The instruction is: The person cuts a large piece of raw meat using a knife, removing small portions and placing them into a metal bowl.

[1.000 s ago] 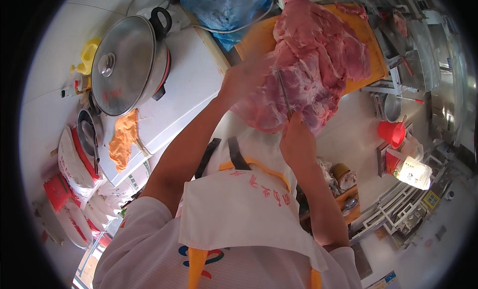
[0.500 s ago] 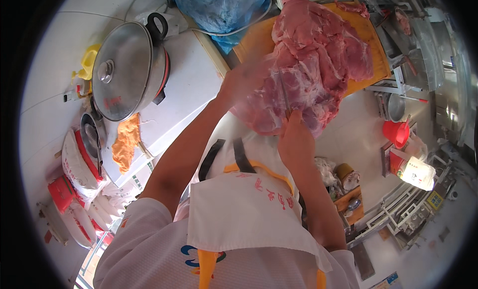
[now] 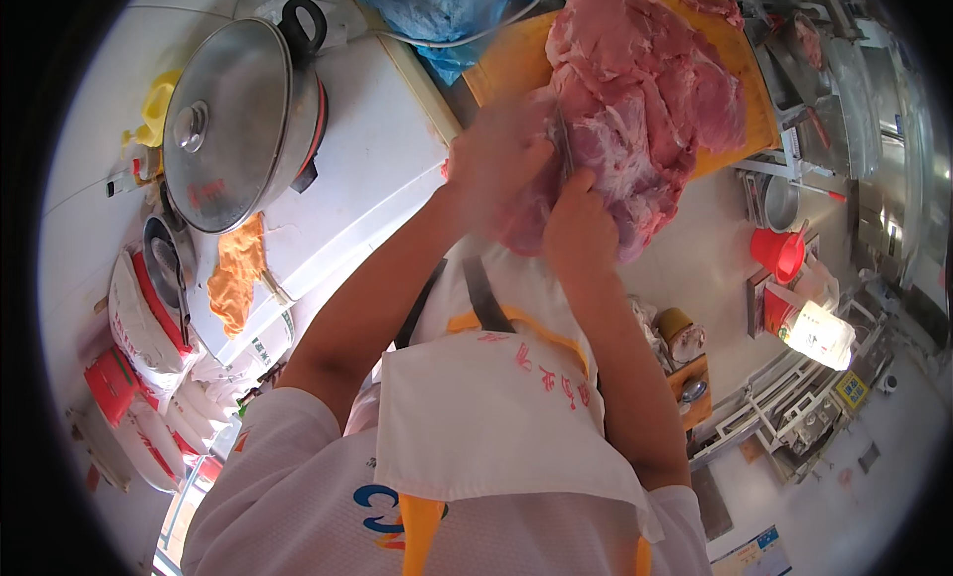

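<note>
A large slab of raw pink meat [image 3: 635, 110] covers most of a yellow-brown cutting board [image 3: 735, 149], its near end hanging over the board's edge. My right hand [image 3: 581, 229] is closed around the handle of a knife [image 3: 565, 144] at the meat's near end. The narrow blade points away from me and lies against the meat. At the meat's left edge is my left hand [image 3: 496, 164], smeared by motion. Its fingers cannot be made out clearly, nor whether they grip the meat.
Left of me, a lidded pan [image 3: 233, 129] stands on a white table [image 3: 367, 129], with an orange cloth [image 3: 236, 273] near its edge. A blue plastic bag [image 3: 442, 10] sits beyond the board's left corner. To the right are a red plastic scoop [image 3: 779, 252] and metal racks [image 3: 784, 397].
My right hand and the knife have moved a little farther up the meat. My left hand remains at the meat's left side, shifted slightly and still blurred.
</note>
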Motion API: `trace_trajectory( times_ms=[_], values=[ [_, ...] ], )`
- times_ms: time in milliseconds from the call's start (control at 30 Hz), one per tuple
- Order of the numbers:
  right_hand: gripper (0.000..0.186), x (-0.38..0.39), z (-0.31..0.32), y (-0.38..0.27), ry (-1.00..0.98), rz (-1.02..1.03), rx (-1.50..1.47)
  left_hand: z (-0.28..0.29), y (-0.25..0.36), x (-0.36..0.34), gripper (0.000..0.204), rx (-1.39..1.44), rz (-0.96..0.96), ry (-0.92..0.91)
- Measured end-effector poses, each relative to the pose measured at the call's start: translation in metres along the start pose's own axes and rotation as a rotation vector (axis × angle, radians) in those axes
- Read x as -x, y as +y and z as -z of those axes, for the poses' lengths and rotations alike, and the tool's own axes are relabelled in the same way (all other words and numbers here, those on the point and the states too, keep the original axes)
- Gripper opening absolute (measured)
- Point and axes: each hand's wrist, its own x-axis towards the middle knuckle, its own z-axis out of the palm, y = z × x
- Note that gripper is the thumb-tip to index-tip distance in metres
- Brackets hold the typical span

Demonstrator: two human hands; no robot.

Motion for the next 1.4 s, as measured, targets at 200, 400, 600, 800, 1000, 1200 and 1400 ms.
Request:
trace_trajectory(
  times_ms=[200, 400, 600, 800, 1000, 1200, 1400],
  values=[
    [0.026, 0.005, 0.028, 0.004, -0.022, 0.059, -0.197, 0.003, -0.025, 0.004, 0.059, 0.195, -0.027, 0.015],
    [0.028, 0.012, 0.02, -0.008, 0.045, 0.111, -0.151, -0.003, -0.036, -0.005, 0.056, 0.264, -0.031, -0.014],
    [0.028, 0.04, 0.008, 0.01, -0.026, 0.07, -0.172, 0.002, -0.028, -0.003, 0.052, 0.265, -0.028, -0.051],
    [0.027, 0.097, 0.023, 0.026, -0.237, -0.12, -0.239, 0.009, -0.032, -0.003, 0.055, 0.296, -0.003, -0.072],
    [0.026, 0.051, 0.016, 0.023, -0.068, 0.061, -0.211, 0.025, 0.001, 0.002, 0.066, 0.174, -0.045, -0.234],
    [0.025, 0.078, 0.003, 0.033, -0.197, -0.084, -0.225, 0.0, -0.001, -0.008, 0.084, 0.049, -0.033, -0.179],
    [0.028, 0.146, -0.004, 0.057, -0.282, -0.154, -0.057, -0.005, -0.028, -0.017, 0.08, 0.053, 0.034, -0.188]
  ],
)
